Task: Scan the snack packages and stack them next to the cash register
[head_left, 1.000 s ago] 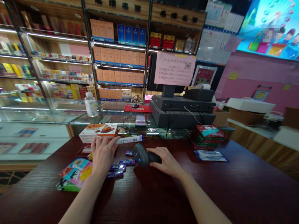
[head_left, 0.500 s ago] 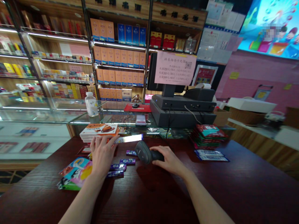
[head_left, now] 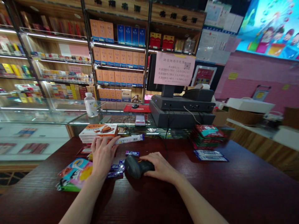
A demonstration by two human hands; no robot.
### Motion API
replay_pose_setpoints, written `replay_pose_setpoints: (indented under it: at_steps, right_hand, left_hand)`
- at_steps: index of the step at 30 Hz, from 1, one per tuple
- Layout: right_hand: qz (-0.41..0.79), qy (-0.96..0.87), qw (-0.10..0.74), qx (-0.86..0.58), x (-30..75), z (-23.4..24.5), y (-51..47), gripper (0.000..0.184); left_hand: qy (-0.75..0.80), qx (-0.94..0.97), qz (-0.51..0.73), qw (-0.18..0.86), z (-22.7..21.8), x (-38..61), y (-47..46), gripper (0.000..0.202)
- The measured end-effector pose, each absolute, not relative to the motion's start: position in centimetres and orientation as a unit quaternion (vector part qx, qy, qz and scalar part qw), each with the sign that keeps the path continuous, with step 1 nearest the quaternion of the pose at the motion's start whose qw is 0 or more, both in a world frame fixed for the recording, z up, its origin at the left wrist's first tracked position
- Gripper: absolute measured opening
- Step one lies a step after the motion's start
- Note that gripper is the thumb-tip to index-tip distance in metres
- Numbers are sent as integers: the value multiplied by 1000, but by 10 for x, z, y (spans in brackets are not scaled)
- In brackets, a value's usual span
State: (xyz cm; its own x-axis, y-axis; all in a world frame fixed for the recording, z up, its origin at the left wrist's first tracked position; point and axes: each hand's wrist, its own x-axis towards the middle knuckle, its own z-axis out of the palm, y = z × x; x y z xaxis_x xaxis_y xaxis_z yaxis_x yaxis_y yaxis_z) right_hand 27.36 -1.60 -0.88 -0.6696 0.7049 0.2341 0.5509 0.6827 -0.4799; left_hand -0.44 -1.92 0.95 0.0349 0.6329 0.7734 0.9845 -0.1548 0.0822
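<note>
My left hand point(head_left: 102, 157) rests with spread fingers against a stack of orange-topped boxes point(head_left: 98, 131), and its fingertips meet the end of a long slim white-and-blue packet point(head_left: 129, 139). My right hand point(head_left: 161, 168) is shut on the handle of a black handheld barcode scanner point(head_left: 136, 167), which points left and down. Small purple packets point(head_left: 132, 153) lie on the dark red counter point(head_left: 210, 189), with more of them point(head_left: 116, 170) just beside the scanner's head. The scanner partly hides that group.
Colourful snack bags point(head_left: 73, 174) lie left of my left wrist. Stacked red-green packets point(head_left: 207, 137) and blue-white sachets point(head_left: 211, 156) sit at the right. Behind stand a glass display counter point(head_left: 46, 113), a water bottle point(head_left: 90, 105), a till with a monitor point(head_left: 173, 105), and shelves of boxes.
My right hand and the scanner have moved left and closer to me, over the purple packets. The bright glow on the slim packet has gone. My left hand stays in place.
</note>
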Motion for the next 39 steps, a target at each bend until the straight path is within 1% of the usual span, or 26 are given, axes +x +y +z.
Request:
replay_pose_setpoints:
  at_steps: [5,7,9,10,11,12,14,15,17,20,22,26,32,35,39]
  right_hand:
    - [178,-900,191,-349,270,-13,-15,57]
    - [176,-901,191,-348,271,-12,-15,60]
    - [178,-899,201,-346,273,-10,-15,65]
    - [181,-895,214,-347,274,-9,-15,64]
    - [184,-887,237,-352,275,-8,-14,60]
    - [191,-872,269,-363,275,-8,-13,51]
    - [217,-817,358,-396,276,-9,-9,32]
    - [236,-780,406,-412,276,-10,-6,27]
    - [278,-706,486,-434,275,-13,0,29]
    - [321,-631,551,-443,276,-17,8,44]
    - [343,-616,560,-435,277,-16,10,45]
    - [375,-619,553,-412,280,-12,10,32]
    - [411,-592,559,-411,285,-9,11,30]
    - [417,-587,563,-405,287,-10,13,30]
    - [420,-582,572,-397,290,-12,14,30]
  left_hand:
    - [-596,-677,-356,244,9,-2,-18,33]
    - [-593,-679,-358,244,9,-2,-18,33]
    - [-589,-682,-360,241,8,-1,-18,34]
    - [-586,-684,-362,238,8,-1,-18,34]
    - [-582,-687,-366,235,8,-1,-18,34]
    - [-577,-690,-371,231,7,0,-18,34]
    - [-560,-702,-378,225,7,2,-18,34]
    - [-550,-709,-381,223,8,3,-18,33]
    - [-528,-724,-385,219,8,6,-18,33]
    - [-504,-741,-389,212,8,11,-18,34]
    - [-493,-751,-390,204,8,14,-18,35]
    - [-482,-764,-387,187,5,18,-16,37]
    - [-487,-762,-397,156,2,19,-14,38]
    - [-509,-755,-400,104,3,19,-14,39]
    - [-518,-761,-391,-25,6,19,-13,39]
